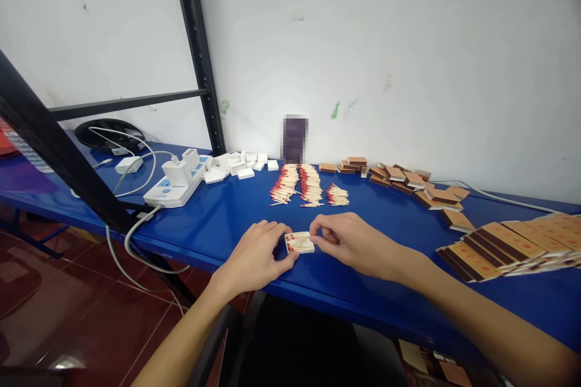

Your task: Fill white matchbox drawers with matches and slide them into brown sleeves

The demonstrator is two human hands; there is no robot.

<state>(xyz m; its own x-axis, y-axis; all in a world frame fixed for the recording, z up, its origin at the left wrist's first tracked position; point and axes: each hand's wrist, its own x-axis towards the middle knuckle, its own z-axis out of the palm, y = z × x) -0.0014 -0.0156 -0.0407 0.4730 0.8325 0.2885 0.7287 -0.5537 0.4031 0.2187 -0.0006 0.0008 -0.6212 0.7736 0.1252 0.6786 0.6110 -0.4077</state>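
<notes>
Near the front edge of the blue table lies a small white matchbox tray (pixel 308 245) with several red-headed matches (pixel 293 246) in it, heads mostly to the left. My left hand (pixel 256 255) grips the tray's left end between thumb and fingers. At the tray's right end, my right hand (pixel 347 240) is closed in a pinch; what its fingertips hold, if anything, is too small to make out. Just beyond the hands lie two long rows of matches, a left row (pixel 287 183) and a right row (pixel 310 184), beside a smaller match pile (pixel 337 195).
White empty trays (pixel 236 164) are heaped at the back left, beside a power strip (pixel 177 184) with cables. Brown matchbox sleeves (pixel 403 178) lie scattered at the back right; stacked matchboxes (pixel 512 245) spread along the right. A black shelf post (pixel 59 145) rises at left.
</notes>
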